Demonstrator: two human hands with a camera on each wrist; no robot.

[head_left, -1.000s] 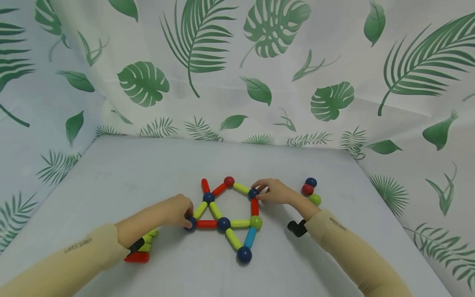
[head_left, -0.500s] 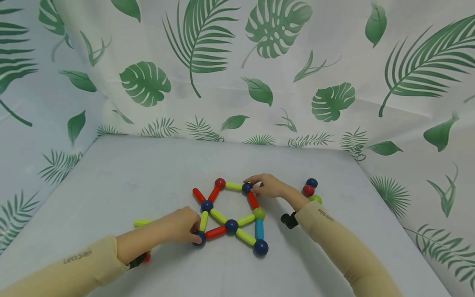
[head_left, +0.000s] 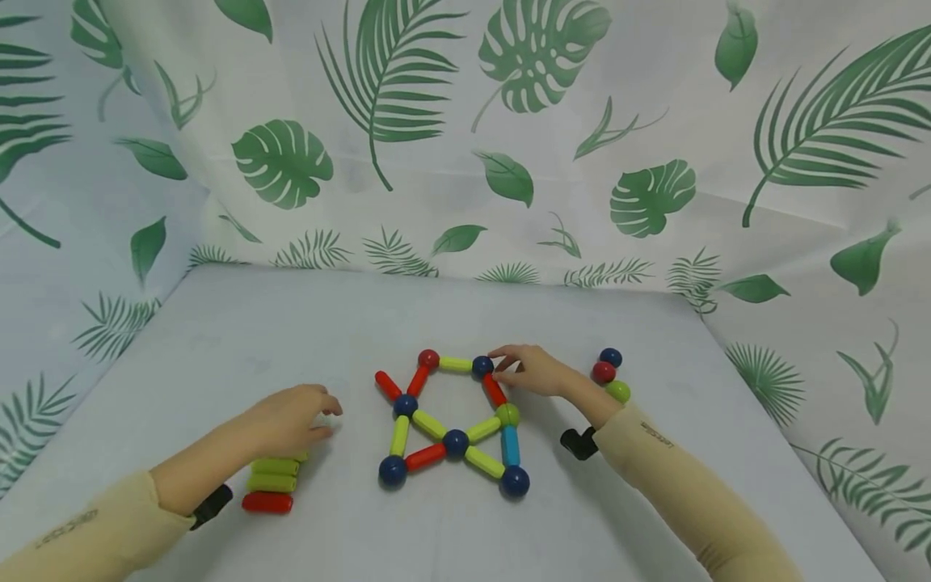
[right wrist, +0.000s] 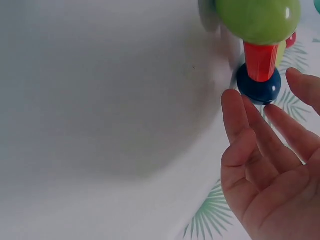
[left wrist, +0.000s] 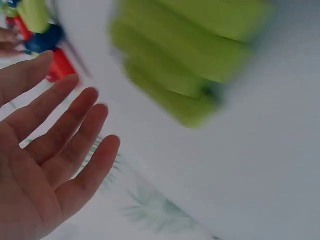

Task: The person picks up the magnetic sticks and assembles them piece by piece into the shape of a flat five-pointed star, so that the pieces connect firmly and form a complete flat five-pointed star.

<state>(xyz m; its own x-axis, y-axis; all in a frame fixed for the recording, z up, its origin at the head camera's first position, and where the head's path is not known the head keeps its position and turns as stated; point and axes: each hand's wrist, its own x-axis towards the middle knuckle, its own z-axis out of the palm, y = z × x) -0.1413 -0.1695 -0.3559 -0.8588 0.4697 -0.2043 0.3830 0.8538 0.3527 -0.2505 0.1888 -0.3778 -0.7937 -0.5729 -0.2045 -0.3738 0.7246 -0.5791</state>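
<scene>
A flat frame of coloured rods and balls lies mid-table in the head view. Its blue ball (head_left: 482,366) at the back right joins a yellow-green rod (head_left: 456,365) and a red rod (head_left: 495,390). My right hand (head_left: 533,372) is right at that ball, fingertips beside it; in the right wrist view the fingers are spread, the thumb apart from the ball. My left hand (head_left: 289,418) hovers left of the frame with nothing in it, palm and spread fingers showing in the left wrist view. Just below it lie yellow-green rods (head_left: 272,482), partly hidden by the hand.
A loose red rod (head_left: 267,503) lies in front of the yellow-green ones. Right of my right hand sit a blue ball (head_left: 610,357), a red ball (head_left: 603,372) and a green ball (head_left: 617,392). A leaf-patterned cloth (head_left: 436,194) rises behind the table.
The frame has turned and shifted under both hands. My left hand has let go of the near-left blue ball and moved left over the rods. My right hand stays by the back-right ball.
</scene>
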